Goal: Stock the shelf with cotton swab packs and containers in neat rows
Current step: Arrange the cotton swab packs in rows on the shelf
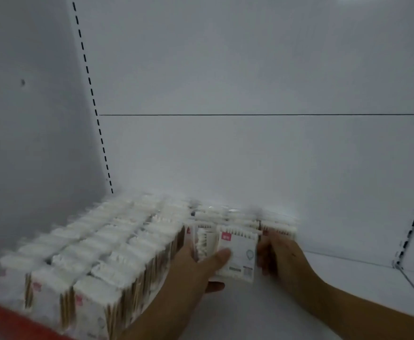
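Observation:
Several rows of cotton swab packs (pixel 98 249) stand upright on the white shelf (pixel 250 312), filling its left side up to the side wall. Right of them, one white pack with a small red label (pixel 238 251) stands at the front of a shorter row (pixel 245 219). My left hand (pixel 196 273) grips this pack from its left, thumb pressed on its front face. My right hand (pixel 282 258) holds the same pack's right edge, its fingers curled behind it. The picture is blurred.
The shelf's back panel (pixel 250 148) and left side wall (pixel 29 131) are plain white, with slotted uprights in the corners. A shelf divider edge (pixel 412 283) runs along the right. A red strip (pixel 9 322) crosses the bottom left corner.

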Available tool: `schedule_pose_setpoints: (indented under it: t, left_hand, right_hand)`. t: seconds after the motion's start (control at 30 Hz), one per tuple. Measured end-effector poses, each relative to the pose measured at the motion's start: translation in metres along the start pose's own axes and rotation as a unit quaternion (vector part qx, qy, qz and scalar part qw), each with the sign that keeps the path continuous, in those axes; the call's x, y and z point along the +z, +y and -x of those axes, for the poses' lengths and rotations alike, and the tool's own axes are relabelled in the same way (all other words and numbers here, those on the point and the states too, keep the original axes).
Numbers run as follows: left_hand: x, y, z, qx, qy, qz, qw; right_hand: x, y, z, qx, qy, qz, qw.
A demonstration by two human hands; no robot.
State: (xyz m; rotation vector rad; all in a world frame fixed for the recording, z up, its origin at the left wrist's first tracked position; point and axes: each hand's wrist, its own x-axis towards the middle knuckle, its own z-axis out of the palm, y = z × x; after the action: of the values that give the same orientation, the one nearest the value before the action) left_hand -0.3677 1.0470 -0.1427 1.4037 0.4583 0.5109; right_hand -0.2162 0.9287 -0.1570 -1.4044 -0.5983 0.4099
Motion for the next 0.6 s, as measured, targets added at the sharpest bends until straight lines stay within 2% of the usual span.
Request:
schedule_pose_setpoints:
  t: [0.07, 0.2, 0.27, 0.37, 0.43, 0.5, 0.6]
  left_hand:
    - [0.009, -0.007, -0.019, 0.014, 0.010, -0.017, 1.000]
    - [0.014, -0.023, -0.029, 0.058, 0.030, -0.007, 0.998]
    - [0.013, -0.024, -0.030, 0.082, 0.045, 0.019, 0.995]
    - [0.012, -0.027, -0.033, 0.081, 0.099, 0.076, 0.989]
    - [0.010, -0.025, -0.029, 0.060, 0.113, 0.126, 0.984]
    - [0.008, -0.025, -0.027, 0.073, 0.091, 0.152, 0.981]
    - [0.009, -0.021, -0.029, 0.068, 0.092, 0.176, 0.978]
  right_hand:
    - [-0.004, 0.002, -0.004, 0.007, 0.007, -0.051, 0.999]
    - [-0.007, 0.012, -0.007, -0.021, -0.105, 0.024, 0.994]
    - [-0.009, 0.012, -0.009, -0.031, -0.132, 0.049, 0.990]
    - [-0.021, -0.010, -0.021, -0.076, -0.038, 0.075, 0.994]
    - [-0.036, -0.031, -0.032, -0.133, 0.025, 0.184, 0.974]
    - [-0.046, -0.040, -0.037, -0.153, 0.030, 0.294, 0.943]
    - [-0.040, -0.027, -0.035, -0.141, 0.015, 0.374, 0.917]
